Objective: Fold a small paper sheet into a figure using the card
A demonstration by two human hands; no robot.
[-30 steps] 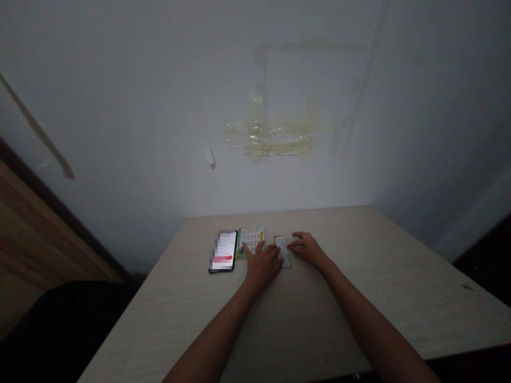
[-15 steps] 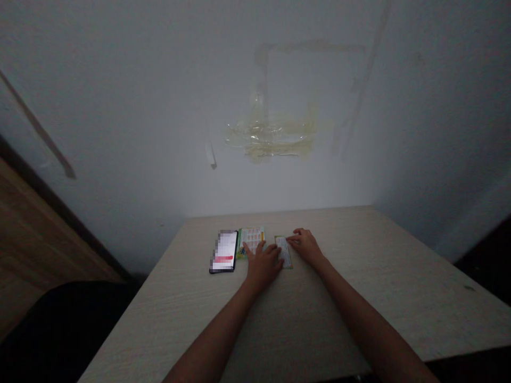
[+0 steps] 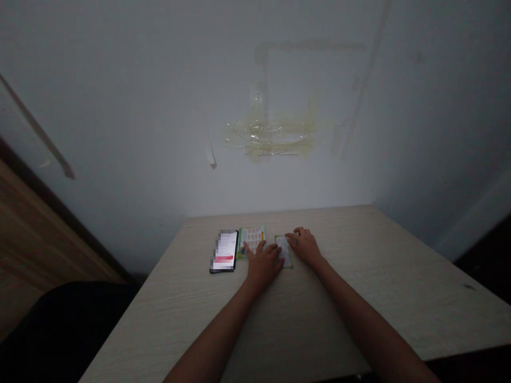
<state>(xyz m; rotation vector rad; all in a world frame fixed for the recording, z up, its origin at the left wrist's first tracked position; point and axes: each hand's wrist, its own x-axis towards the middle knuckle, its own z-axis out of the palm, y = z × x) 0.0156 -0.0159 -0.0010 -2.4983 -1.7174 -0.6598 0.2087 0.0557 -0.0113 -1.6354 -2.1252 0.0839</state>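
My left hand (image 3: 263,263) lies with its fingers spread, bridging two printed pieces. Its thumb side rests on the lower part of a green-edged printed card (image 3: 252,235), and its other fingers touch the left side of a smaller printed slip (image 3: 285,252). At that slip's upper right edge is my right hand (image 3: 304,246), index finger stretched onto the corner and the other fingers loosely bent. Both pieces lie flat; the print is too small to read. Left of the card lies a phone (image 3: 224,252) with a lit, partly blurred screen.
The pale wooden table (image 3: 159,319) meets a grey wall (image 3: 151,133) at its back edge. Strips of clear, yellowed tape (image 3: 275,139) cling to that wall. A dark shape (image 3: 67,324) and a wooden panel (image 3: 24,234) stand at the left.
My right index finger has shifted slightly, now reaching a little further over the slip's top corner. My left hand, the card and the phone stay in place.
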